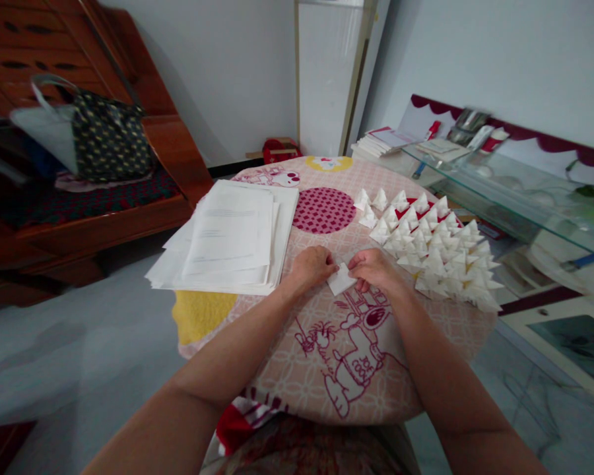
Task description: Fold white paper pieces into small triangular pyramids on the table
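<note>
A small folded piece of white paper (341, 280) lies on the patterned tablecloth (282, 356) between my hands. My left hand (311, 265) pinches its left upper edge with thumb and fingertips. On the other side, my right hand (373, 269) has its fingers closed at the paper's right edge. To the left rests a loose stack of white sheets (232, 237), the top one bearing a few lines of print. Several rows of pointed folded paper pieces (430, 244) stand on the right side of the round table.
A glass shelf (515, 191) holding small items runs along the right wall, with a pile of papers (381, 140) near its far end. At the left is a wooden bench (173, 152) carrying a dark patterned bag (111, 135). A red item (280, 150) sits behind the table.
</note>
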{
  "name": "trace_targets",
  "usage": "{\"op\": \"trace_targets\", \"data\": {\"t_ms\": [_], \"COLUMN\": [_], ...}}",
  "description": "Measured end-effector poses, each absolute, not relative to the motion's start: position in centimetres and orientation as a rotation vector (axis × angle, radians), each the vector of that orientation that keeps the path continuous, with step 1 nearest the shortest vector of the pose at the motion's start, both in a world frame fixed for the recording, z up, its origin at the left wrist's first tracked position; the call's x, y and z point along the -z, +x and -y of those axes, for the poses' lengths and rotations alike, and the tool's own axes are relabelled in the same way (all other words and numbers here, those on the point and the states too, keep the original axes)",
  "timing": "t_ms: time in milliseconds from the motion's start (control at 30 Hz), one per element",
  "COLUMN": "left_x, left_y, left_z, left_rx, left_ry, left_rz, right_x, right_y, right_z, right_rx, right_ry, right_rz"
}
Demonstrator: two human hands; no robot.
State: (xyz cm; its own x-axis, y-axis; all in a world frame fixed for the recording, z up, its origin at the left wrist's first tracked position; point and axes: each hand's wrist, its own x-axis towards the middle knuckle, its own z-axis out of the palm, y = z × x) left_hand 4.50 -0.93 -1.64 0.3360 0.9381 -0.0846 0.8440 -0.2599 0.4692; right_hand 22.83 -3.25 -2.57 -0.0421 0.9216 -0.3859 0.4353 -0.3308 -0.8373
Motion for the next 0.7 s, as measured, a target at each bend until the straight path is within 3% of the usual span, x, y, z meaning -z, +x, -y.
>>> {"op": "trace_targets", "data": {"t_ms": [267, 433, 700], "left_x": [1.7, 2.8, 3.1], "left_y": [4.6, 4.8, 4.1], "left_z": [1.6, 1.3, 1.1], "left_rx": [-0.3, -0.531, -0.493], "left_ry": [2.256, 2.459, 2.532], "left_rz": [-1.551, -1.171, -0.921], "right_x": [1.8, 1.0, -0.5], "right_y": [22.4, 22.2, 21.9], "right_z": [3.4, 3.8, 4.5], "right_rx": [-1.296, -1.251, -1.189], "right_ry": [-1.814, -1.863, -1.962], "right_rz": [1.507, 1.55, 1.674]}}
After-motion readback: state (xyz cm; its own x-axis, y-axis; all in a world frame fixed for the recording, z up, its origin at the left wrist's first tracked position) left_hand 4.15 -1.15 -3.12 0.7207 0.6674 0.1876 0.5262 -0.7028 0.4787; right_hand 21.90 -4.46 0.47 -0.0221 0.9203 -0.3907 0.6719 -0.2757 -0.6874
